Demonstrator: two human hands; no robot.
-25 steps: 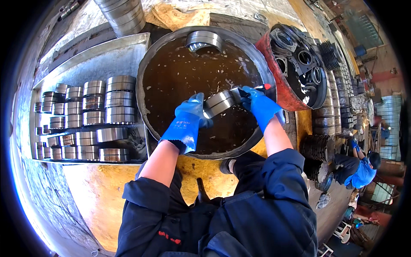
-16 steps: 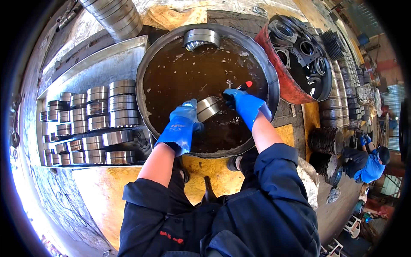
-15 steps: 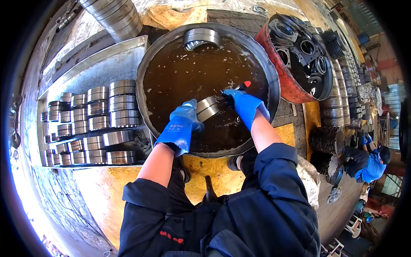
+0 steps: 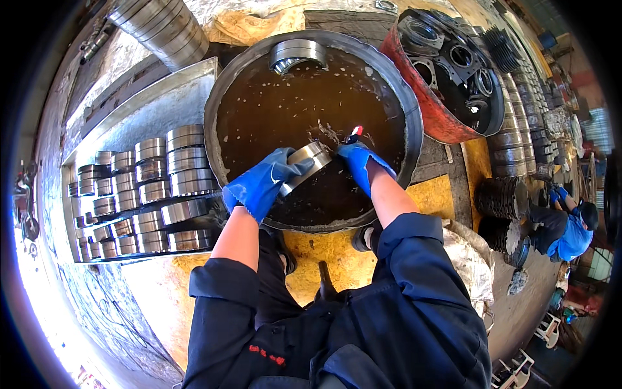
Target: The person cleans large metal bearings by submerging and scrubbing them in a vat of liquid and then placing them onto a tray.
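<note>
My left hand, in a blue rubber glove, grips a shiny metal bearing ring, held tilted above the dark brown liquid in a round metal tub. My right hand, gloved the same way, is closed at the ring's right side around a slim tool with a red-tipped handle. The tool's working end is hidden by the glove and ring. Liquid splashes just above the ring. At the tub's far side a larger roller bearing sits partly in the liquid, its rollers showing.
Left of the tub, a metal tray holds stacked bearing rings. A red drum with dark metal parts stands at the far right. Metal stacks line the right. A co-worker in blue crouches at far right.
The ring has shifted slightly left and tilted, its near end lower. My left hand has turned around it, and the red handle tip has moved left. The view has shifted slightly.
</note>
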